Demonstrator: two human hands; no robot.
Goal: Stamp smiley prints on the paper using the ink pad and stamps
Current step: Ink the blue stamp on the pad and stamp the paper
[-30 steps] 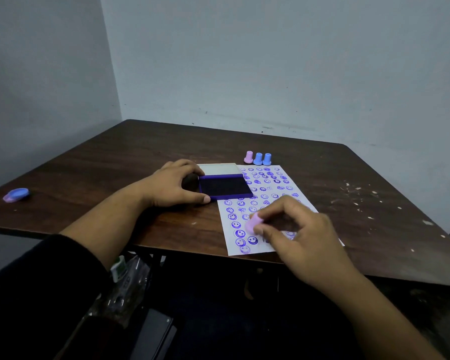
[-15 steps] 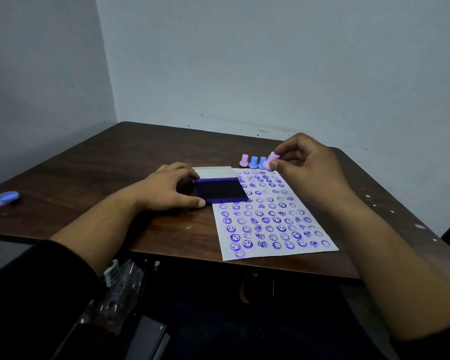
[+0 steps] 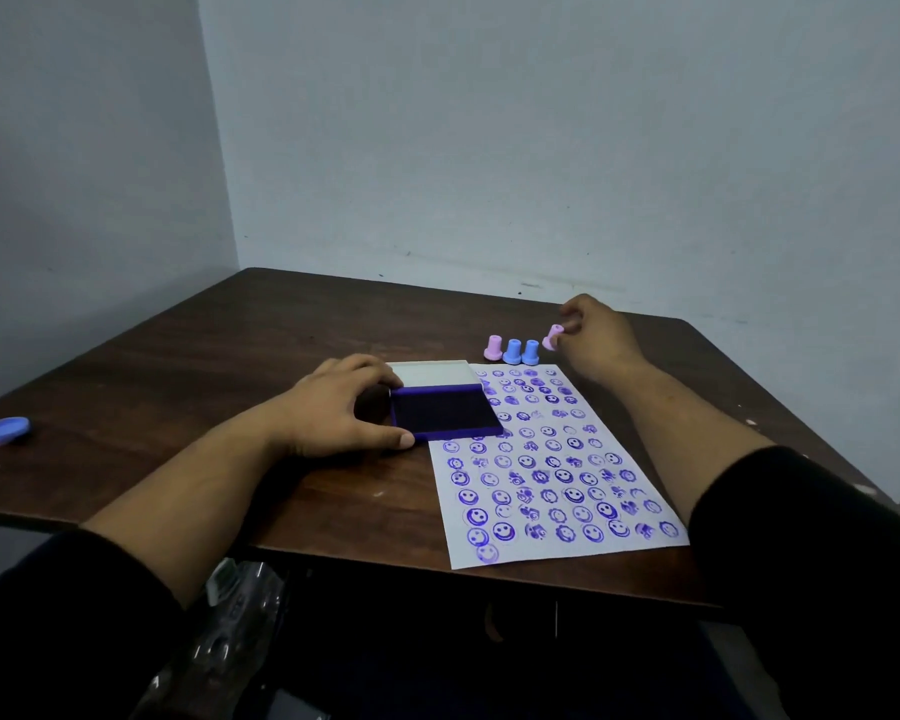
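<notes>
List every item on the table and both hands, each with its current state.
ink pad: open, lid flipped back
paper: flat, nearly filled with prints
three stamps: upright in a row
pink stamp: tilted, pinched
right hand: gripping pink stamp
left hand: steadying ink pad

Your dark wooden table (image 3: 230, 356) is carrying the stamped paper (image 3: 552, 475), the open ink pad (image 3: 445, 414), three upright stamps (image 3: 513, 350) beyond the paper, and a blue-pink object (image 3: 2, 431) lying far left.
</notes>
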